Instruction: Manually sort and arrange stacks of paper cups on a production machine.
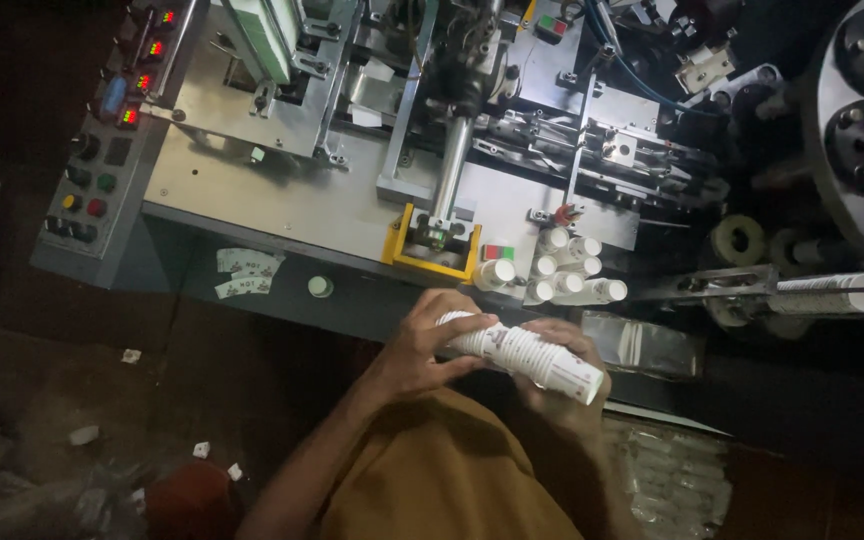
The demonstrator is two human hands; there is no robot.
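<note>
I see my left hand [427, 345] and right hand [562, 385] both closed around one nested stack of paper cups [524, 352], its long axis slanting down-right. Beyond my fingers lie roughly nine loose cups [564, 268].

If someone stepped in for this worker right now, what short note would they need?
Left hand: gripping one end of a nested stack of white paper cups, held sideways.
Right hand: cupped under the stack's other end.
More stacks of white cups lie on the ledge of the grey machine, just beyond the hands; another long stack sits in a chute at the right.
Done: one stack is in hand. Left: the stack is not yet set down anywhere.
</note>
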